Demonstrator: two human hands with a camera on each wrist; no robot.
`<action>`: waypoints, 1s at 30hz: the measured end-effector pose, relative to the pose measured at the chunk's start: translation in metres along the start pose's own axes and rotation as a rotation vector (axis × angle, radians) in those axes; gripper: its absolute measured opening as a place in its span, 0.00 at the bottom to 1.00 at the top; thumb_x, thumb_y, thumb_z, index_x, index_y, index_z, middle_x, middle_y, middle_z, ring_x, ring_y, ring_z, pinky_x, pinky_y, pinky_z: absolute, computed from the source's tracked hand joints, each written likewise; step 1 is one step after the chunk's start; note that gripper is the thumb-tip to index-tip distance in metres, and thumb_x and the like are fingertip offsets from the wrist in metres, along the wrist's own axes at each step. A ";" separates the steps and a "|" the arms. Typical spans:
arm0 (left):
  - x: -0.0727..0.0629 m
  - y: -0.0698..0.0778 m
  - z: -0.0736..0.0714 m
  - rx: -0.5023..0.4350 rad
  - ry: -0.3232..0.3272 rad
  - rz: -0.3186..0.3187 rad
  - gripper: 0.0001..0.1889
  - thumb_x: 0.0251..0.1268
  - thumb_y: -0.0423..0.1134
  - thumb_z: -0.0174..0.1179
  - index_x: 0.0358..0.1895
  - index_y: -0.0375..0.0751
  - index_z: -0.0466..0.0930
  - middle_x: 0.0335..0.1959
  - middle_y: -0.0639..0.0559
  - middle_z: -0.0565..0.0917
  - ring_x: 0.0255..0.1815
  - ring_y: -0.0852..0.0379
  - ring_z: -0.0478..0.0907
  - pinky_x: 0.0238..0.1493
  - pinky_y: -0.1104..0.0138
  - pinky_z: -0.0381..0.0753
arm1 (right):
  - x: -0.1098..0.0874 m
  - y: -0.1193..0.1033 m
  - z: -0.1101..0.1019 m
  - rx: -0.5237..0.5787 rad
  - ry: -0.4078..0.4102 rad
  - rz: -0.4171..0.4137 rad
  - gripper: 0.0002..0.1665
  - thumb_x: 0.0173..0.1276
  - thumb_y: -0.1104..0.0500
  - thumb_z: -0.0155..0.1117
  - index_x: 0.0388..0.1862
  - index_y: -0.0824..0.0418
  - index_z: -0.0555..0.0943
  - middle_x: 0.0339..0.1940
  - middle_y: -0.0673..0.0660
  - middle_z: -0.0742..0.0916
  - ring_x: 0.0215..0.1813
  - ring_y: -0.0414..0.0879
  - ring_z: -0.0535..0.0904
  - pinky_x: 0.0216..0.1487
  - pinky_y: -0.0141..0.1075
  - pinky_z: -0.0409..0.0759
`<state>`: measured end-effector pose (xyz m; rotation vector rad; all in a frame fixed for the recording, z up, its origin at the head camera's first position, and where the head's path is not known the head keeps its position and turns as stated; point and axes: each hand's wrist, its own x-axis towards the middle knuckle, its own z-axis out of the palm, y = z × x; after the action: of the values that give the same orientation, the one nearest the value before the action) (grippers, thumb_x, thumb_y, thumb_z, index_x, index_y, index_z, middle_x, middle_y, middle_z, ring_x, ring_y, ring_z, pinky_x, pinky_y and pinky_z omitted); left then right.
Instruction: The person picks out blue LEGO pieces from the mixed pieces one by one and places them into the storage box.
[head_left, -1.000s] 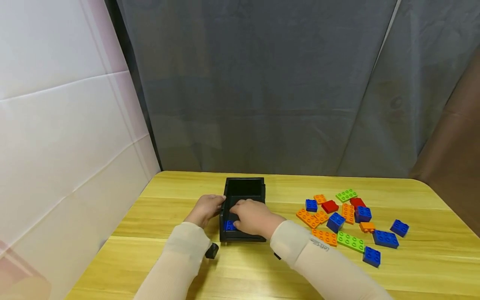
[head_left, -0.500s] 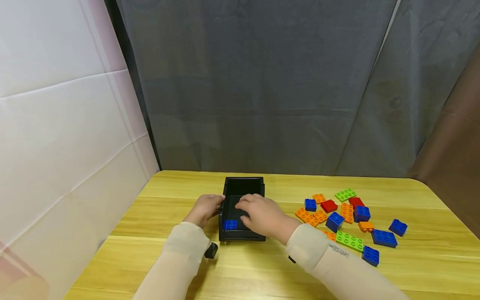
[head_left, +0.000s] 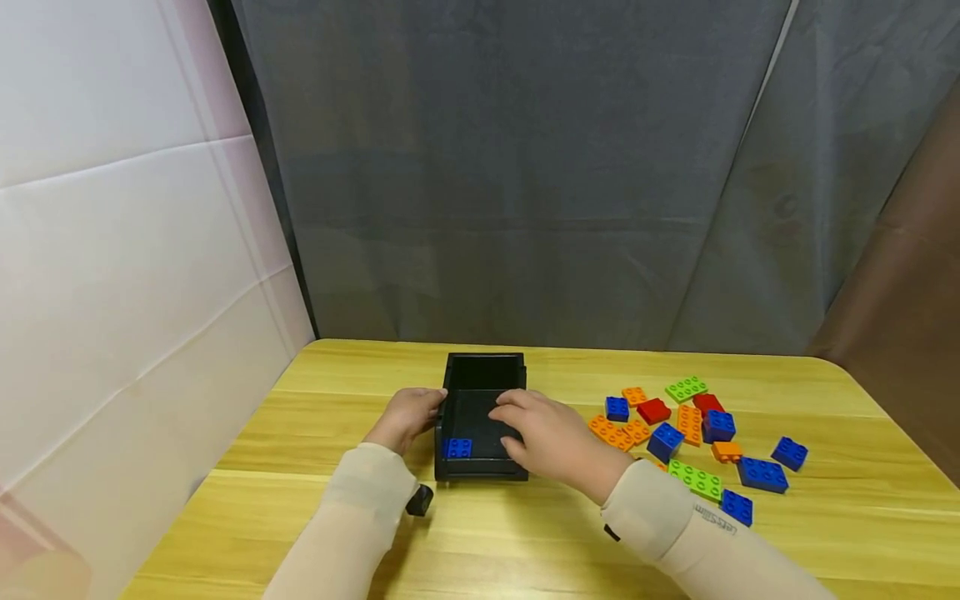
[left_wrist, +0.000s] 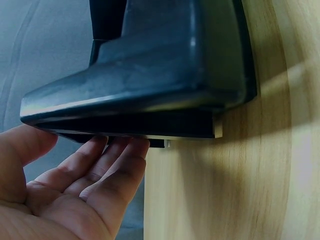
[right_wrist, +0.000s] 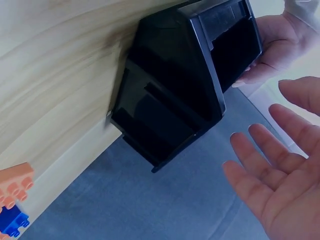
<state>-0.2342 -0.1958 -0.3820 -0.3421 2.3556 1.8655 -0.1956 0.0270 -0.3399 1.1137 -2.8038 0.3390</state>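
A black plastic bin point(head_left: 483, 470) stands on the wooden table in front of me. One blue toy brick point(head_left: 458, 448) lies studs up in its near left corner. My left hand point(head_left: 405, 417) is at the bin's left side, thumb at the rim. In the left wrist view, fairly straight fingertips point(left_wrist: 139, 146) touch the outer side below the rim. My right hand point(head_left: 553, 437) hovers over the bin's right edge with fingers spread and holds nothing. The right wrist view shows its palm point(right_wrist: 295, 205) bare, apart from the bin.
Loose bricks lie scattered at the right of the table point(head_left: 555, 542): green point(head_left: 695, 480), orange point(head_left: 689, 425), red point(head_left: 654, 412) and blue point(head_left: 762, 475). A grey curtain point(head_left: 480, 183) hangs behind the table and a white sheet point(head_left: 135, 275) at the left.
My right hand has lifted from the blue brick inside the bin and moved right, its fingers loosening. The brick stays in the corner. My left hand keeps its place at the bin.
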 end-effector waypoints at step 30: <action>0.001 -0.001 0.000 0.011 -0.014 -0.008 0.22 0.76 0.39 0.45 0.61 0.22 0.70 0.60 0.30 0.75 0.63 0.35 0.71 0.66 0.50 0.68 | -0.051 0.018 -0.006 -0.001 0.016 0.089 0.22 0.63 0.55 0.69 0.56 0.56 0.81 0.61 0.56 0.79 0.63 0.53 0.74 0.58 0.50 0.77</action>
<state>-0.2346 -0.1960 -0.3836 -0.3362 2.3507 1.8444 -0.1707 0.0747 -0.3459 0.9830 -2.8448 0.3534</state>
